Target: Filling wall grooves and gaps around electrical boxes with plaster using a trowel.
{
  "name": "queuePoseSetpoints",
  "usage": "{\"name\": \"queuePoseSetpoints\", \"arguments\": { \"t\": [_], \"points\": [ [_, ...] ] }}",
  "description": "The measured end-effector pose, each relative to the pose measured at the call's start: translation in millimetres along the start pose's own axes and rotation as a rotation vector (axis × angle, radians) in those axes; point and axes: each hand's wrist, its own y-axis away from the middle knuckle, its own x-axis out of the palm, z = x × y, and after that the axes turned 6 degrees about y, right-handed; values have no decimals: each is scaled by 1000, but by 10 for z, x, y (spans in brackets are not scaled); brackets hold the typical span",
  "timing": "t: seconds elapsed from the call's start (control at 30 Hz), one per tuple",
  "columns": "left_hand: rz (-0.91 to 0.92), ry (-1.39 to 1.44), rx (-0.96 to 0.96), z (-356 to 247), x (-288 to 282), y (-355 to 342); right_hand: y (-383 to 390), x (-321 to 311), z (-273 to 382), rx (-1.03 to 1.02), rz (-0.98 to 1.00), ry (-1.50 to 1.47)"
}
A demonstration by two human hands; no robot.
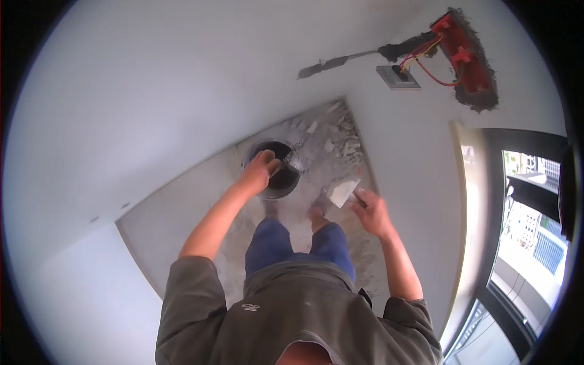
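In my right hand is a putty knife, its wide pale blade pointing up and left, with the fingers wrapped round its grip. My left hand is over a dark round bucket on the floor. Its fingers are curled, and what they hold is mostly hidden. A greyish, crumbly-looking patch shows beside these fingers at the bucket's right side; whether it belongs to the held thing I cannot tell.
Broken pale rubble lies in the floor corner beyond the bucket. On the right wall, a red electrical box sits in dark mortar, and wires run to a hanging socket plate. A dark-framed window is at right.
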Motion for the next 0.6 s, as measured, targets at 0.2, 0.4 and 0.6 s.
{"name": "queuePoseSetpoints", "arguments": {
  "t": [0.2, 0.4, 0.6],
  "points": [
    [35, 63, -98, 449, -194, 440, -13, 448, 413, 50, -171, -176],
    [40, 269, -177, 828, -517, 887, -246, 770, 712, 218, -350, -220],
    [125, 394, -329, 1076, -722, 1055, -644, 697, 308, 215, -531, -102]
  ]
}}
